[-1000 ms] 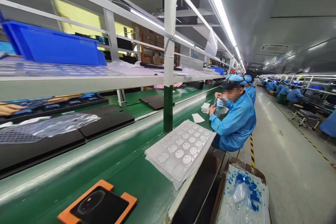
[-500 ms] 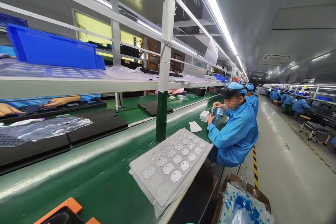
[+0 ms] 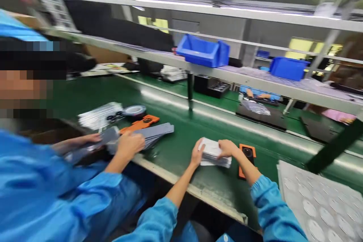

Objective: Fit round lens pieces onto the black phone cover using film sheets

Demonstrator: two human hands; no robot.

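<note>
A stack of thin white sheets or packets (image 3: 210,146) lies on the green work surface (image 3: 176,159). At its left side my left hand (image 3: 197,152) presses with curved fingers. My right hand (image 3: 227,149) grips the stack's right side from above. Just right of my right hand, an orange and black fixture (image 3: 247,155) lies on the surface, partly behind my forearm. The print on the stack, if any, is too small to make out.
At left a co-worker in blue holds a grey piece near grey strips (image 3: 159,130), an orange fixture (image 3: 144,121) and a tape roll (image 3: 135,111). A tray with round recesses (image 3: 320,200) lies right. A post (image 3: 334,145) and shelf (image 3: 246,79) stand beyond.
The view has swung left along the bench. Both my hands now show, holding the white stack; neither was visible before. The tray has shifted to the right edge of view.
</note>
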